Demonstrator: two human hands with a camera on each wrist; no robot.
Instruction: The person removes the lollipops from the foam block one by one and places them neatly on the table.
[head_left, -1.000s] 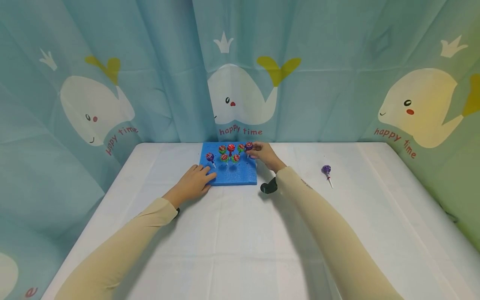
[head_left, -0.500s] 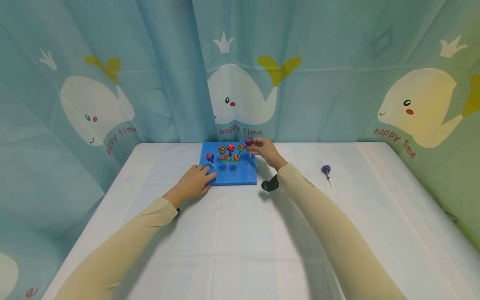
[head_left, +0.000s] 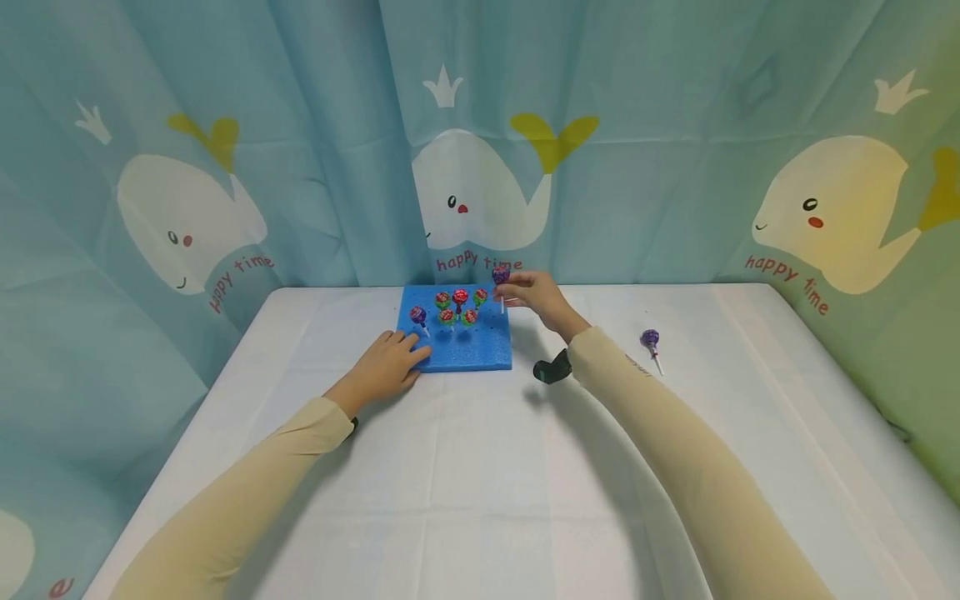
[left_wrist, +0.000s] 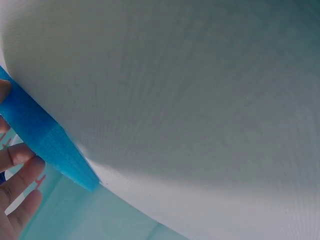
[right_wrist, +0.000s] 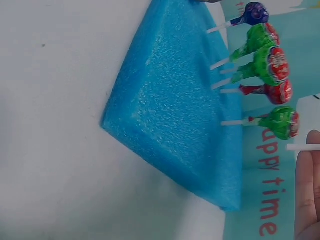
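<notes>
In the head view, my left hand (head_left: 381, 367) rests on the front left corner of a blue foam board (head_left: 480, 354). The left wrist view shows its loosely spread fingers (left_wrist: 22, 182) along the board's edge. My right hand (head_left: 542, 298) pinches a purple lollipop (head_left: 501, 274) upright over the board's back right part. Its white stick (right_wrist: 302, 147) points down, with the lower end apart from the foam in the right wrist view. Several lollipops stand in the board: a purple one (head_left: 417, 315) at the left, a red one (head_left: 460, 297), and green ones (head_left: 470, 317).
Another purple lollipop (head_left: 650, 337) lies on the white tablecloth (head_left: 480, 467) to the right. Behind the table hangs a blue curtain (head_left: 637, 200) with whale prints. A dark wrist device (head_left: 552, 367) hangs under the right sleeve.
My right hand has lifted the purple lollipop upward from low over the board and shifted slightly right. My left hand stays on the board's corner.
</notes>
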